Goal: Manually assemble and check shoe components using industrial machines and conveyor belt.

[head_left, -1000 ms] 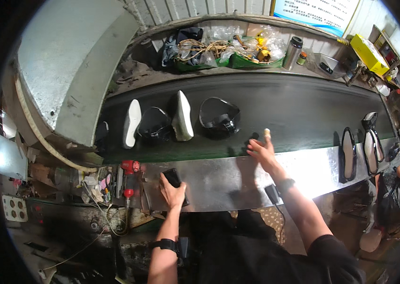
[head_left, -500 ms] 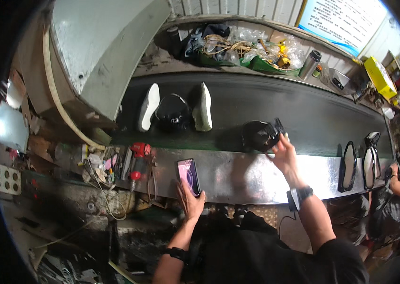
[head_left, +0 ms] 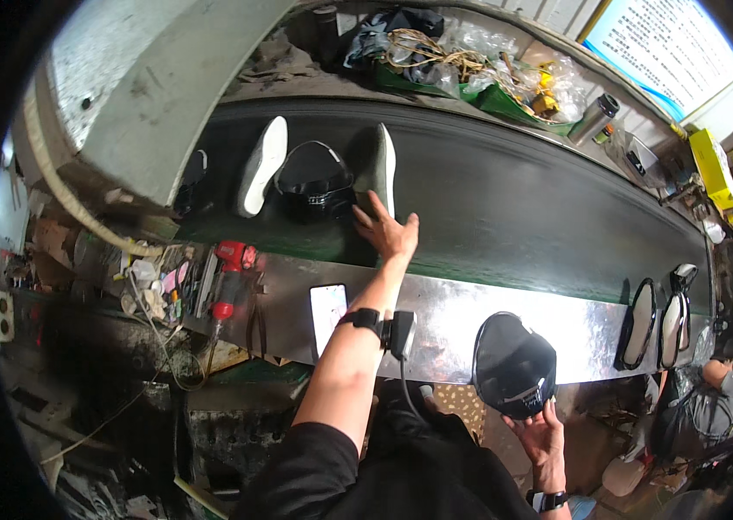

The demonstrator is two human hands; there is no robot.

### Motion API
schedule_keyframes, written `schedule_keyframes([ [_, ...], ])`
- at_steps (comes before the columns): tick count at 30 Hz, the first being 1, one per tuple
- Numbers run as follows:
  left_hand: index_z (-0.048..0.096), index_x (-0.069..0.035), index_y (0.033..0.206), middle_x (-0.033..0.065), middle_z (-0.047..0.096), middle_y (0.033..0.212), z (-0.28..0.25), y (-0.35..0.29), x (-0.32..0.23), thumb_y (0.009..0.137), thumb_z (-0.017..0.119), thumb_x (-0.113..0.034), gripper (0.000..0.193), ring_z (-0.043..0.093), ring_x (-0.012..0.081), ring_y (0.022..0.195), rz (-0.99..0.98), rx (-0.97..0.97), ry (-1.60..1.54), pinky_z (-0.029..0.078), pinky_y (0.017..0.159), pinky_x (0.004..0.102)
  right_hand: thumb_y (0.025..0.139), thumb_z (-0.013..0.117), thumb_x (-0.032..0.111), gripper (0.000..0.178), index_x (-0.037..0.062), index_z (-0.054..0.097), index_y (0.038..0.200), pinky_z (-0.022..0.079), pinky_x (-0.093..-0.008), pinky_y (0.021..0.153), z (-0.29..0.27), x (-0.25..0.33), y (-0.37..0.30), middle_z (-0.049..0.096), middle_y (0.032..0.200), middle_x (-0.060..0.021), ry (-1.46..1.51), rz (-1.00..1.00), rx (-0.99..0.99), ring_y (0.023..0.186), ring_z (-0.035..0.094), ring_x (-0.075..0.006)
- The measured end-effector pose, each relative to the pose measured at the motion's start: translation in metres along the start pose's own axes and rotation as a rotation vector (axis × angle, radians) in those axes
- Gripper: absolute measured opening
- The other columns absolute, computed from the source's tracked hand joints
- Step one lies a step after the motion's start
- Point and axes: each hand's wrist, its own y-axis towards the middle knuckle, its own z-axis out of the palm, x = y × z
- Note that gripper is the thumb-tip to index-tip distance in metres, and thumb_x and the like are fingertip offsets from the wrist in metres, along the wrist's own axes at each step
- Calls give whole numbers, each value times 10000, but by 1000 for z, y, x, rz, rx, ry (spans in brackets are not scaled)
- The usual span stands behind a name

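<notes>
My left hand [head_left: 390, 234] reaches over the dark conveyor belt with fingers spread, its fingertips at the near end of a white-and-grey shoe sole [head_left: 387, 165]; whether they touch it I cannot tell. Left of that lies a glossy black shoe upper [head_left: 316, 178], and beyond it a second white sole [head_left: 264, 166]. Close to my body, my right hand [head_left: 543, 433] grips another black shoe upper [head_left: 514, 364] by its lower end, over the front edge of the metal ledge. A phone [head_left: 326, 314] with a bright screen lies on the ledge, partly behind my left forearm.
Black shoes [head_left: 639, 322] stand at the ledge's right end, near another person [head_left: 717, 403]. A red power tool [head_left: 228, 277] and pliers [head_left: 257, 325] lie at left, below a large grey machine housing [head_left: 154, 95]. Behind the belt sit a green tray [head_left: 505, 102] of scraps and a flask [head_left: 596, 119].
My left hand has left the phone and moved forward to the right-hand sole. My right hand has drawn the black upper off the belt toward my body. The phone screen turned from pink to white.
</notes>
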Motion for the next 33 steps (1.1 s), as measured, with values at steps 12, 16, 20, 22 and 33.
schedule_keyframes([
  [12, 701, -149, 1152, 153, 426, 1402, -114, -61, -22, 661, 728, 34, 525, 389, 388, 1270, 778, 80, 127, 352, 1069, 509, 1007, 467, 455, 520, 139, 484, 1420, 282, -624, 1109, -9, 37, -1, 588, 1364, -46, -196, -147, 78, 1293, 499, -285],
  [16, 708, -155, 1027, 138, 466, 1331, -153, -128, -11, 742, 711, -43, 306, 416, 322, 1244, 1290, 359, 265, 366, 1042, 464, 995, 500, 437, 527, 127, 474, 1421, 241, -607, 1129, 10, 49, 21, 551, 1391, -60, -110, -166, 126, 1315, 466, -309],
  [20, 692, -215, 1051, 81, 490, 1265, -146, -219, -3, 800, 647, -133, 268, 438, 230, 1195, 1518, 528, 139, 329, 1032, 442, 983, 527, 400, 420, 93, 562, 1267, 322, -592, 1082, 10, 51, 51, 641, 1144, -123, -40, -137, 162, 1141, 567, -321],
  [22, 682, -239, 1092, 59, 477, 1274, -135, -255, -2, 795, 647, -170, 306, 437, 209, 1180, 1517, 505, 128, 334, 1018, 441, 995, 506, 432, 486, 101, 497, 1351, 387, -567, 1056, -4, 52, 67, 593, 1276, -85, -129, -158, 230, 1220, 532, -282],
  [33, 648, -20, 1145, 119, 695, 1074, -127, -150, -13, 909, 691, -362, 417, 660, 258, 958, -928, 1071, -1031, 522, 896, 391, 810, 775, 131, 263, 28, 683, 1034, 455, -442, 1049, 32, 8, 2, 673, 846, -72, -1615, -986, 612, 845, 649, -222],
])
